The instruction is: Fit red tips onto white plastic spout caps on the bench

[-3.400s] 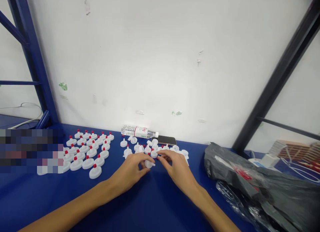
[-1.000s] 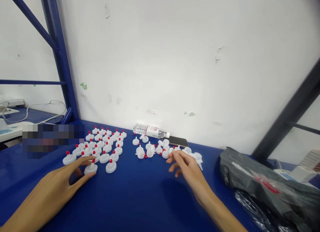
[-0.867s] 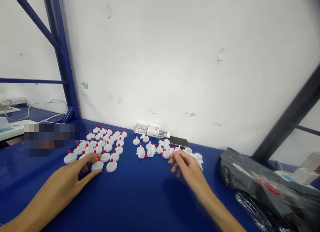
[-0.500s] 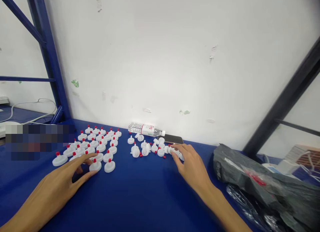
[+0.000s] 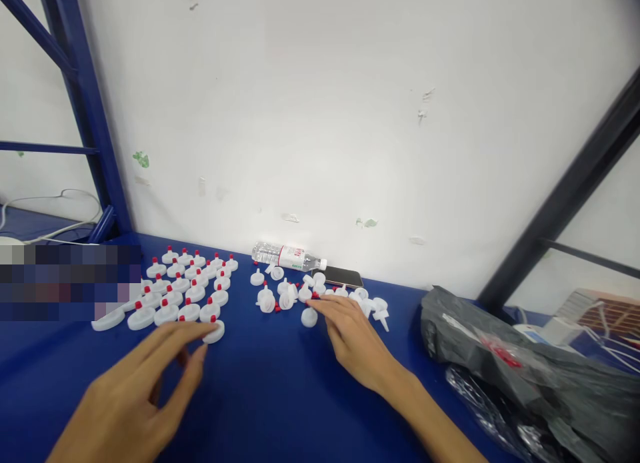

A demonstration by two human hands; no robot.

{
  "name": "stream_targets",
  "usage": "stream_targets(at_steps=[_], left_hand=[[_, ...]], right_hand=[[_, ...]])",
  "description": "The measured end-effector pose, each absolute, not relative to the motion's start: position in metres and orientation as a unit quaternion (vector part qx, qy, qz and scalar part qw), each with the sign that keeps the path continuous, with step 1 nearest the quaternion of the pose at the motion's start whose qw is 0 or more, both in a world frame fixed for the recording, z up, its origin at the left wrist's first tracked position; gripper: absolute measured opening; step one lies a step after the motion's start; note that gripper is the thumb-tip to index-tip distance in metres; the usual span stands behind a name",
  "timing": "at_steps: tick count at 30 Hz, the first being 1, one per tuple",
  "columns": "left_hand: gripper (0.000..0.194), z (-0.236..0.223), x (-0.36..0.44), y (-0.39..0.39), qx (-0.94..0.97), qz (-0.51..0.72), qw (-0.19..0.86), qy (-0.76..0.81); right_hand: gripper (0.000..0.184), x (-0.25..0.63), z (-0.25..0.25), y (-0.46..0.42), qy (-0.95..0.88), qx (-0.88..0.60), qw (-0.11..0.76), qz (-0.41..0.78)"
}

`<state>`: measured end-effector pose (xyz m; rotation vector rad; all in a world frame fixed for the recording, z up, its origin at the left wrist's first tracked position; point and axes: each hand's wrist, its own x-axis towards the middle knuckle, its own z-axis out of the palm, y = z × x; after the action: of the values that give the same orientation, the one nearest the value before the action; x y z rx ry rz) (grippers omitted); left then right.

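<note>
Several white round nozzle lids [image 5: 194, 290] with red tips stand upright in rows at the left of the blue table. My left hand [image 5: 145, 383] is at their near side, thumb and forefinger apart, fingertips beside the nearest lid [image 5: 215, 332]. Whether they touch it I cannot tell. Farther right lies a loose heap of white lids [image 5: 287, 296] without tips, some on their sides, with small red tips [image 5: 278, 308] scattered among them. My right hand [image 5: 353, 333] reaches over this heap with fingers stretched out. Its fingertips are just above a white lid [image 5: 309, 317].
A clear water bottle [image 5: 290, 256] lies against the wall, with a dark phone [image 5: 337, 276] beside it. A grey plastic bag [image 5: 500, 356] covers the right side of the table. Blue frame posts [image 5: 93, 110] rise at the left.
My right hand has moved left across the heap, uncovering lids at its right end. My left hand has shifted slightly right and nearer me. The view has turned slightly.
</note>
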<state>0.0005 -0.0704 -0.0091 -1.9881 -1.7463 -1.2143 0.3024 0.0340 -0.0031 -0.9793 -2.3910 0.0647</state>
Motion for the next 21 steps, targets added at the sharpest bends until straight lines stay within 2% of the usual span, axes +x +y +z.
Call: stream_targets(at_steps=[2,5,8,13,18,21], left_hand=[[0.028,-0.014,0.018,-0.071,-0.719,-0.402,0.106,-0.556],[0.029,-0.021,0.042,-0.07,-0.763,-0.361,0.081,-0.53],[0.039,-0.02,0.062,-0.064,-0.79,-0.301,0.08,-0.529],[0.057,-0.003,0.083,-0.047,-0.856,-0.174,0.043,-0.485],[0.048,0.012,0.093,-0.04,-0.871,-0.093,0.0,-0.483],[0.044,0.009,0.089,-0.048,-0.868,-0.066,0.025,-0.492]], right_hand=[[0.055,0.302,0.001,0.028,-0.881,-0.363,0.3,0.048],[0.036,0.303,0.003,0.029,-0.854,-0.418,0.31,-0.005],[0.025,0.304,-0.002,0.039,-0.845,-0.461,0.26,-0.083],[0.022,0.303,-0.009,0.048,-0.851,-0.48,0.17,-0.128],[0.019,0.298,-0.008,0.045,-0.852,-0.486,0.163,-0.104],[0.018,0.296,-0.008,0.039,-0.857,-0.481,0.175,-0.061]])
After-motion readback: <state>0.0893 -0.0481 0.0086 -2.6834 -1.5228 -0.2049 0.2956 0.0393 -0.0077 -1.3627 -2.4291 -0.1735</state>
